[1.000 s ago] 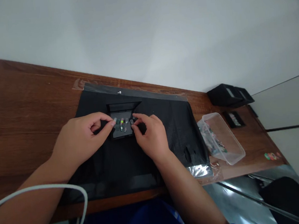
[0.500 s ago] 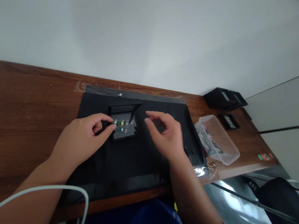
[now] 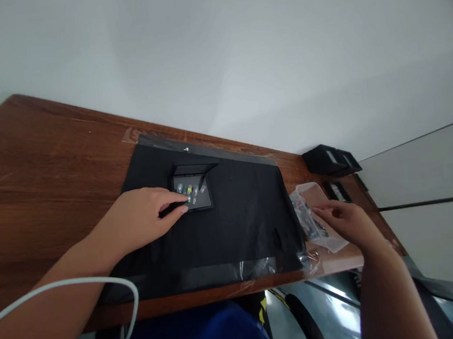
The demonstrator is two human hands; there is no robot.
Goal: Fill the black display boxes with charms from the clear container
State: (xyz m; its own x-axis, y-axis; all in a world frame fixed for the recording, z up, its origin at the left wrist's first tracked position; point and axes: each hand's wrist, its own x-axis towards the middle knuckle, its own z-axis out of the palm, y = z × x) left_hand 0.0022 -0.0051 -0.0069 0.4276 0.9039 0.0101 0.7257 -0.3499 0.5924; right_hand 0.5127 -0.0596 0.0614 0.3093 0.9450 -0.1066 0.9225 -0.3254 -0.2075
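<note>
The small black case (image 3: 199, 193) lies open on the black mat (image 3: 233, 233), holding tiny coloured pieces (image 3: 189, 189) (green, yellow, pale). The left hand (image 3: 143, 221) rests loose-fingered, tips touching the case's left edge. The right hand (image 3: 347, 220) reaches into the clear plastic tub (image 3: 313, 191) of small parts; whether its fingers grasp anything cannot be told.

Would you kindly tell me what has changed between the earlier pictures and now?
The right hand left the small black case, where it had been touching the small pieces, and swung right to the clear plastic container. The left hand stayed with its fingertips at the case's left edge; case and black mat did not shift.
</note>
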